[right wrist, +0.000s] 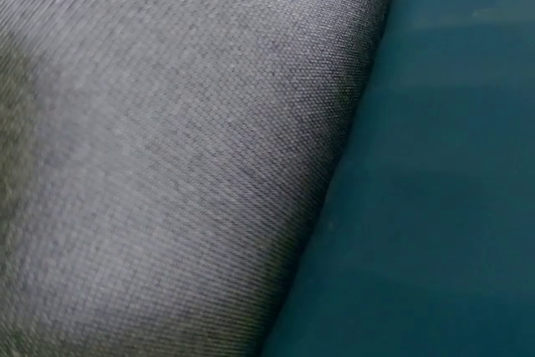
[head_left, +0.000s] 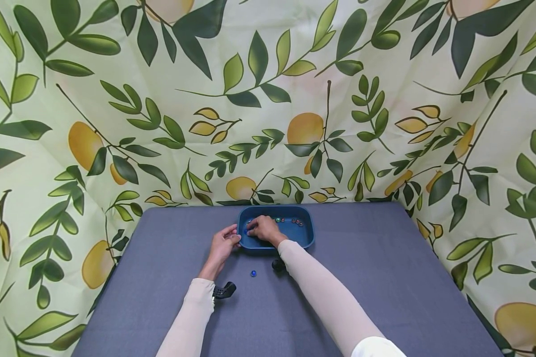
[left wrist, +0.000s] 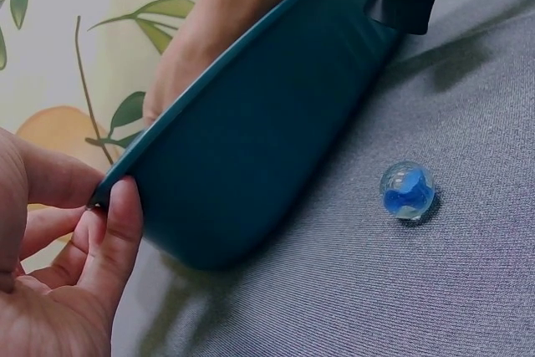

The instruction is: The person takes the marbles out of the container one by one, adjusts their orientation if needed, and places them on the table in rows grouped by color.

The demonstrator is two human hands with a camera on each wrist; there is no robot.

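A dark blue-green plastic bin (head_left: 314,233) stands at the back of the table. My left hand (head_left: 223,243) pinches its left end, with thumb and fingers on either side of the rim in the left wrist view. My right hand (head_left: 264,229) reaches over the near wall into the bin, fingers bent downward, with a blue marble (head_left: 246,231) at the fingertips. Several coloured marbles (head_left: 297,222) lie along the bin's far side. One clear marble with a blue swirl (left wrist: 408,191) rests on the cloth in front of the bin. The right wrist view shows only the bin's outer wall (right wrist: 435,173) and cloth.
A grey-blue cloth (head_left: 362,277) covers the table. Behind and beside it hangs a leaf-and-fruit printed curtain (head_left: 268,114). A black wrist device (head_left: 225,290) sits on the left wrist, and another (head_left: 278,265) shows below the right one.
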